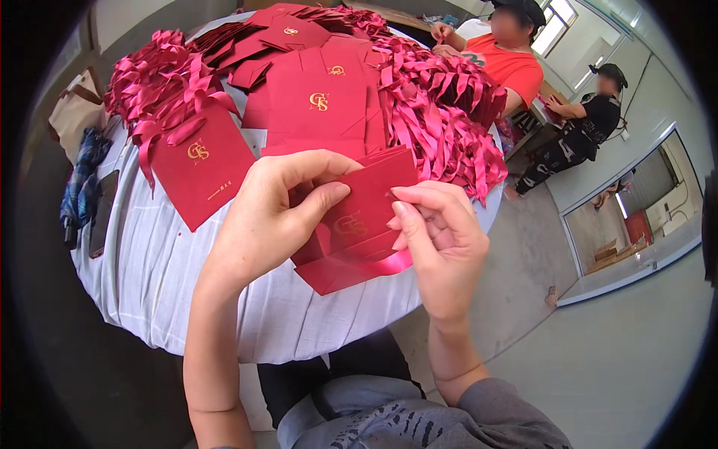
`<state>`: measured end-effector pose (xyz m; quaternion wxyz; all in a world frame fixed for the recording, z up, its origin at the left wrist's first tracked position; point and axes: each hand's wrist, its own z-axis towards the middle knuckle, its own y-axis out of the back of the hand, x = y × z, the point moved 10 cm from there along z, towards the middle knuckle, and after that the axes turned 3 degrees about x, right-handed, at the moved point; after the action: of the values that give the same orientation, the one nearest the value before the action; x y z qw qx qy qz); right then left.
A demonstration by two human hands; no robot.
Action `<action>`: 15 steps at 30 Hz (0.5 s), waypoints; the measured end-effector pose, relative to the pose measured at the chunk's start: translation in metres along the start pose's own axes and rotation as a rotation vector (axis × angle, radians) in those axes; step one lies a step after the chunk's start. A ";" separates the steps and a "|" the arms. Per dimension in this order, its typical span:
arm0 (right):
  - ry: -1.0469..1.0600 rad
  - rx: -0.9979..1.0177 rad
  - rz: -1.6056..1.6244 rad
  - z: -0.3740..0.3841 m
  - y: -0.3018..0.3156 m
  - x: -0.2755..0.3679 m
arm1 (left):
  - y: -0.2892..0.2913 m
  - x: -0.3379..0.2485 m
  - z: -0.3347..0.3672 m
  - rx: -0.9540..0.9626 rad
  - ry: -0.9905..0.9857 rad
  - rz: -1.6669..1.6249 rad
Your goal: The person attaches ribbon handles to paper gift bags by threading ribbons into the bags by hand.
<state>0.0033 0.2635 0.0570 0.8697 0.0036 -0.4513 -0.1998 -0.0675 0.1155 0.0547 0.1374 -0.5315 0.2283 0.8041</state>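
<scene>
In front of my body, above the near edge of the table, is a small dark red paper gift bag with a gold emblem. My left hand grips its upper left side between thumb and fingers. At the bag's right edge my right hand is closed in a pinch, thumb against forefinger; what lies between these fingertips is too small to make out. A glossy pink-red ribbon shows along the bag's lower part, below my right fingertips.
Flat red bags lie piled on the white-clothed round table, with heaps of ribbon handles at both sides. A folded umbrella and a phone rest at the left edge. Two other people work at the back right.
</scene>
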 end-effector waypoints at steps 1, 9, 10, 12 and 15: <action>-0.048 -0.077 0.059 -0.001 0.003 -0.004 | 0.000 0.003 0.000 0.007 0.041 -0.005; -0.013 -0.120 -0.019 -0.003 -0.001 -0.004 | -0.003 0.002 -0.001 -0.013 0.083 -0.013; -0.007 -0.128 -0.033 -0.003 0.000 -0.004 | -0.003 0.001 0.000 -0.022 0.065 -0.008; 0.001 -0.122 -0.054 -0.002 0.001 -0.001 | -0.003 -0.001 -0.001 -0.027 0.038 0.001; 0.029 -0.116 -0.066 -0.002 0.001 0.002 | -0.005 -0.005 -0.003 -0.041 0.027 0.015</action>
<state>0.0066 0.2638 0.0576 0.8680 -0.0292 -0.4257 -0.2541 -0.0608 0.1186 0.0570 0.1175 -0.5434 0.2175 0.8023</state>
